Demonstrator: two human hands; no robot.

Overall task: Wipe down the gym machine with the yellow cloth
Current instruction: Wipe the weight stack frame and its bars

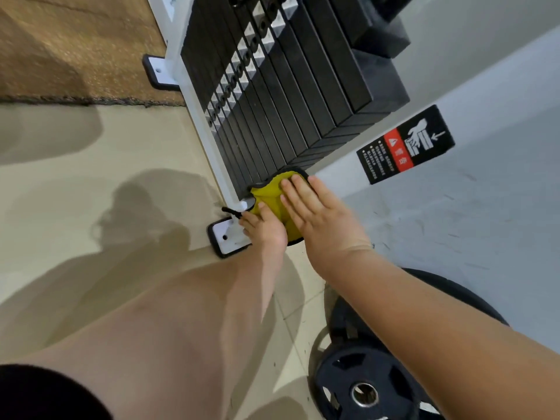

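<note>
Cloth (pixel 269 194) (yellow, likely soft, best palmed flat) is pressed to gym machine (pixel 272 101) by straight-fingered right hand (pixel 318 216); left hand (pixel 268 230) grip cannot be told.

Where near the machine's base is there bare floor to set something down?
Bare tile floor lies left of the white frame, below the brown mat. Crowded: the frame's corner, where the left hand and right hand are on the yellow cloth, and the floor at lower right, taken by weight plates.

Pressing yellow cloth (pixel 269 195) flat against bottom plates of weight stack (pixel 272 116) with right hand (pixel 318 216), touching its lower edge with left hand (pixel 266 230), beside white frame (pixel 197 95).
</note>
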